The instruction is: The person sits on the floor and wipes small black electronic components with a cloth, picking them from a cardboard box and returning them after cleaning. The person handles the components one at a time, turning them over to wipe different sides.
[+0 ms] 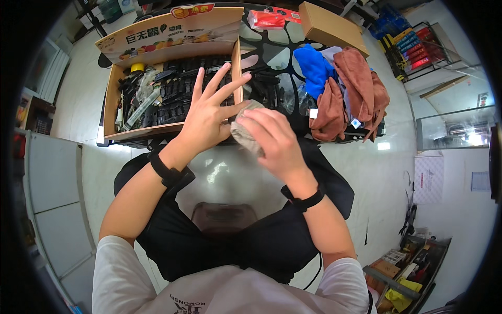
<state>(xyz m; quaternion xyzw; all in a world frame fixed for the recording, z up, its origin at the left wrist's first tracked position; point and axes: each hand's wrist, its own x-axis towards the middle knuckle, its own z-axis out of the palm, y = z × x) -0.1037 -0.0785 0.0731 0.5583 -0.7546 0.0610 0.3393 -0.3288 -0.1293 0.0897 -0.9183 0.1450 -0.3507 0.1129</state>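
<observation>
A crumpled greyish-beige cloth [244, 135] is bunched between my hands, above my lap and just in front of the table. My right hand [278, 137] is closed around it, fingers pressing from the right. From the left, my left hand [208, 118] reaches in with thumb and index finger pinched at the cloth's edge. Its other three fingers are stretched up and spread apart. Whatever the pinch holds inside the folds is hidden. Behind my left hand stands an open cardboard box [110, 111] holding rows of small black plastic parts [175, 97].
Brown cloths [355, 73] and a blue cloth [314, 68] are heaped at the table's right. More black pieces [265, 89] and clear plastic lie beside the box. Farther back are a red-and-white packet [265, 20] and a closed brown carton [332, 26]. A wire rack [418, 47] stands far right.
</observation>
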